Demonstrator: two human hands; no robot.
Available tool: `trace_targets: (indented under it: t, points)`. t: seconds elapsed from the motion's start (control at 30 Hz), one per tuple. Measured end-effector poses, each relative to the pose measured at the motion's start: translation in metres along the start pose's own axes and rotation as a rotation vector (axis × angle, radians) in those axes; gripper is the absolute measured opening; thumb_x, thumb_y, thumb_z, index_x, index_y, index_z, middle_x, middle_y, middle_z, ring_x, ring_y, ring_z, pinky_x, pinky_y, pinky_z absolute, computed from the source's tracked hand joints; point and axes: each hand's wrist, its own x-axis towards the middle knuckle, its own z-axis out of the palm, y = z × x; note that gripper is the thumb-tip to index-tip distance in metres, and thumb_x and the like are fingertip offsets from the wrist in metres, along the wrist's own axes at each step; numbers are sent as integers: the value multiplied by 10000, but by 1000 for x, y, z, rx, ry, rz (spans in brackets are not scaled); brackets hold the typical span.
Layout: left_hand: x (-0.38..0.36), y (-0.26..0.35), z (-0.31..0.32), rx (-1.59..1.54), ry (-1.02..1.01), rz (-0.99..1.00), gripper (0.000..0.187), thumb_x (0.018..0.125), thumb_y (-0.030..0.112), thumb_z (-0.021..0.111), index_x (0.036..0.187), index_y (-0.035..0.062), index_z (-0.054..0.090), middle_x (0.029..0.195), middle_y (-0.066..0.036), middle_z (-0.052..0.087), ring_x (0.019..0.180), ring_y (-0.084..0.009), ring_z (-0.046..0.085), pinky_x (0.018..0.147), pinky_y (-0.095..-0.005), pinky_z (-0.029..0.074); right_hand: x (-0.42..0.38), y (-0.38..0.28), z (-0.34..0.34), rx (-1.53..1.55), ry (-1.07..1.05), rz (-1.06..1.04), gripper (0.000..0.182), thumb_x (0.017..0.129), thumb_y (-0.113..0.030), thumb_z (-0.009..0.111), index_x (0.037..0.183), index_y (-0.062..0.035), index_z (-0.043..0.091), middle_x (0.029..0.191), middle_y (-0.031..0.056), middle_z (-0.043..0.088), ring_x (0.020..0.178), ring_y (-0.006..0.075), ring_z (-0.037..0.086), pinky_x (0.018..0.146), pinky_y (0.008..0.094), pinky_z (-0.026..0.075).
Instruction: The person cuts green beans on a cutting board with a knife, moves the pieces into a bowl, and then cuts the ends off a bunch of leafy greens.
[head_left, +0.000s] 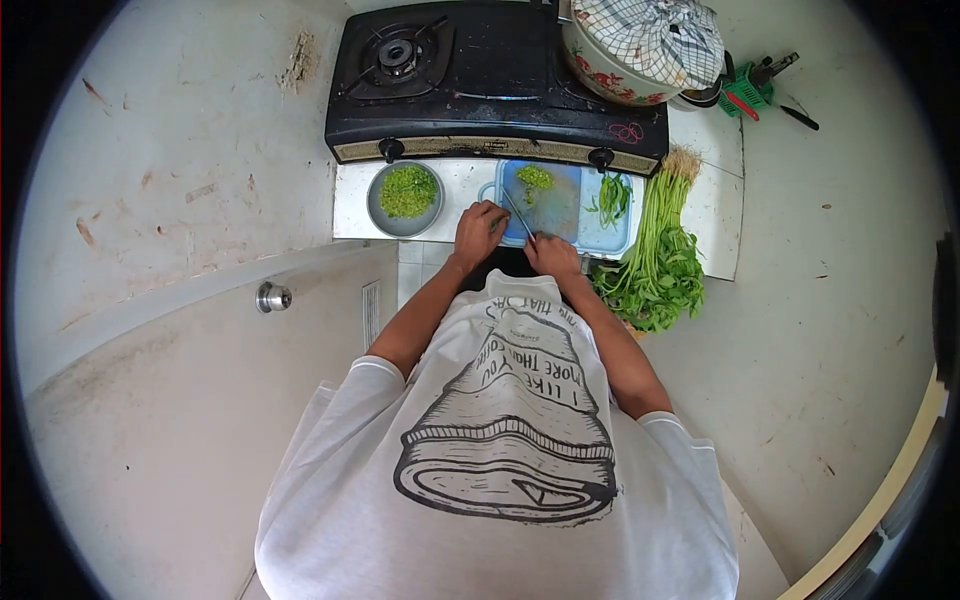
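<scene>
My right hand (550, 257) is closed round the handle of a knife (519, 215), whose blade points up and left over the blue cutting board (550, 222). My left hand (481, 231) has its fingers curled at the board's left edge, near the blade; what they hold, if anything, is too small to name. Chopped greens (535, 178) lie at the top of the board, and a few uncut green pieces (613, 200) rest in its right section. Left of the board, a grey bowl (376, 207) contains chopped greens (408, 191).
Behind the board stands a black gas stove (500, 60) with a cloth-covered floral pot (620, 75) on it. A large bunch of leafy greens (657, 250) hangs over the counter edge at right. A green basket (745, 90) holds utensils at the back right.
</scene>
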Motion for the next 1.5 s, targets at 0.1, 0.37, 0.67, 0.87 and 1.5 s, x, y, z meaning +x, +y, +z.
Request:
trace_targets:
  t: [0.1, 0.37, 0.67, 0.87, 1.5]
  points:
    - [1, -2, 3, -29, -10, -30, 104, 855, 102, 727, 947, 73, 765, 930, -103, 702, 896, -328, 656, 839, -442, 513, -2, -3, -12, -17, -68, -3, 381, 996, -399, 558, 1023, -53, 715, 860, 279, 721, 852, 448, 726, 797, 544, 587]
    - [1, -6, 5, 9, -2, -5, 89, 860, 117, 728, 930, 71, 757, 870, -110, 684, 879, -326, 655, 802, -449, 509, 2, 0, -3, -22, -103, -48, 416, 1007, -419, 536, 1053, -35, 690, 882, 303, 712, 861, 479, 712, 825, 564, 568]
    - [2, -1, 1, -48, -31, -107, 73, 859, 111, 719, 911, 64, 738, 849, -101, 683, 870, -318, 656, 798, -439, 512, 3, -2, -1, -29, -53, -26, 392, 991, -399, 564, 1024, -29, 690, 886, 282, 723, 860, 463, 721, 802, 543, 582]
    - [3, -4, 1, 31, -60, -22, 87, 865, 125, 716, 919, 61, 735, 836, -101, 660, 870, -315, 646, 788, -446, 506, -2, -6, -12, -12, -51, -30, 396, 991, -383, 564, 1000, -8, 692, 880, 289, 719, 848, 462, 721, 787, 549, 579]
    - [-7, -6, 0, -8, -30, -3, 136, 876, 94, 696, 1000, 67, 747, 942, -101, 708, 928, -322, 660, 836, -442, 524, 5, -2, 5, -5, 1, -40, 390, 998, -409, 563, 1002, -40, 690, 839, 289, 712, 822, 480, 711, 767, 564, 575]
